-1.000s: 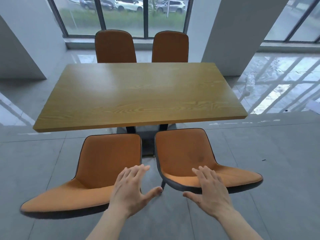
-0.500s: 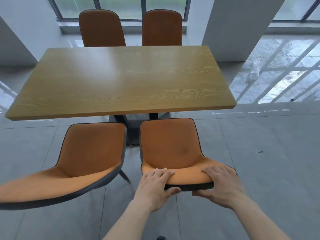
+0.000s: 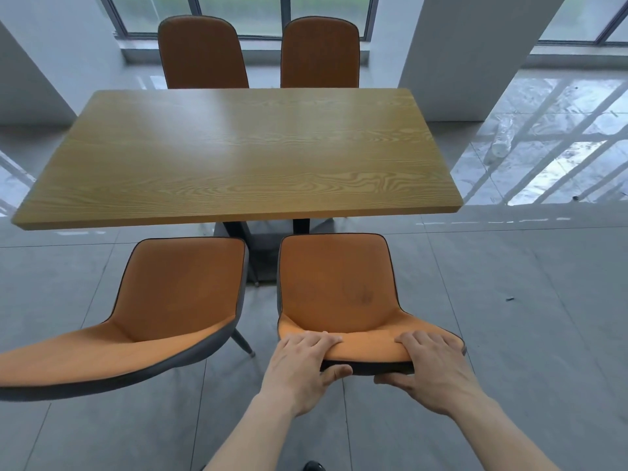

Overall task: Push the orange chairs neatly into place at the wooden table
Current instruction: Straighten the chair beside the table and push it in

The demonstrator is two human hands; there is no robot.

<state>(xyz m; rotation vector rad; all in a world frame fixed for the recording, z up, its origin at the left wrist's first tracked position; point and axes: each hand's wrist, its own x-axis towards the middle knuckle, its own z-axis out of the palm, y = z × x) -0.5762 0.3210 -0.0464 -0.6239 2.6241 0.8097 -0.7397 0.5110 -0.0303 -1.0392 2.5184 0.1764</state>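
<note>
The wooden table (image 3: 238, 147) stands in front of me on a dark pedestal base. Two orange chairs on my side face it with their seats out from under the top. My left hand (image 3: 299, 365) and my right hand (image 3: 431, 368) both grip the top edge of the right near chair's (image 3: 336, 287) backrest, fingers over the orange side and thumbs on the dark back. The left near chair (image 3: 170, 294) stands untouched, angled a little to the left. Two more orange chairs, the far left chair (image 3: 202, 52) and the far right chair (image 3: 319, 52), sit tucked in at the far side.
A white pillar (image 3: 475, 56) rises at the back right and a white wall (image 3: 34, 62) at the left. Windows run along the back. Grey tiled floor (image 3: 509, 317) spreads to the right, with a plastic-wrapped roll (image 3: 503, 137) lying on the glossy part.
My hands went from hovering open behind both chairs to gripping the right chair's backrest. The view shifted toward that chair, and the chair now sits squarer to the table.
</note>
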